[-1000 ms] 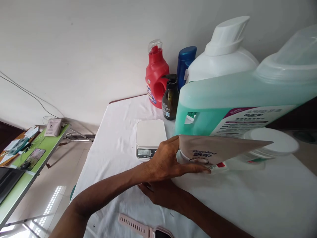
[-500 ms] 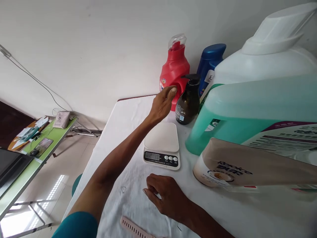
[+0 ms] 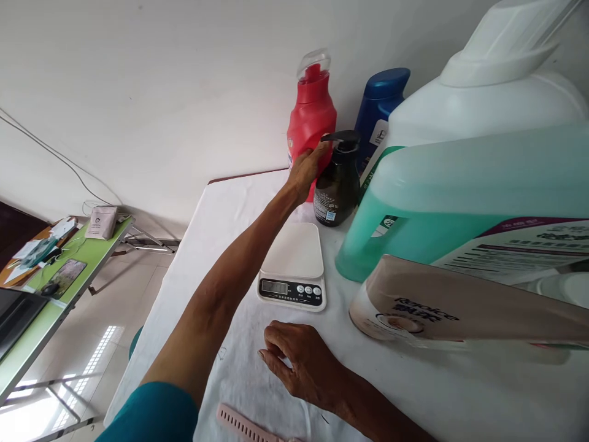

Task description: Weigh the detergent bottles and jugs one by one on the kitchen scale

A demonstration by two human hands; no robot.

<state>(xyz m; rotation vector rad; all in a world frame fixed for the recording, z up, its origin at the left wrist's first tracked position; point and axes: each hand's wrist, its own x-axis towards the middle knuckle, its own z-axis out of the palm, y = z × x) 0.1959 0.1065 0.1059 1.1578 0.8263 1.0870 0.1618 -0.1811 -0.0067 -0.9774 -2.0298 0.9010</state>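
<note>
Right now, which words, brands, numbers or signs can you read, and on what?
"Rejoice": beige package; characters beneath it blurred.
Too small or blurred: white scale, display and buttons; labels on the black pump bottle, blue bottle and green jug; pinkish box at left.
Red bottle: print unreadable.

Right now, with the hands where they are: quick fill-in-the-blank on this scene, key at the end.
1. The left hand is at the ____ bottle with the clear cap.
2. The scale beyond the right hand has ____ round buttons.
3. The dispenser beside the left hand has a ____ pump head.
4. The perforated strap is ____.

Missing words: red; three; black; pink.
</note>
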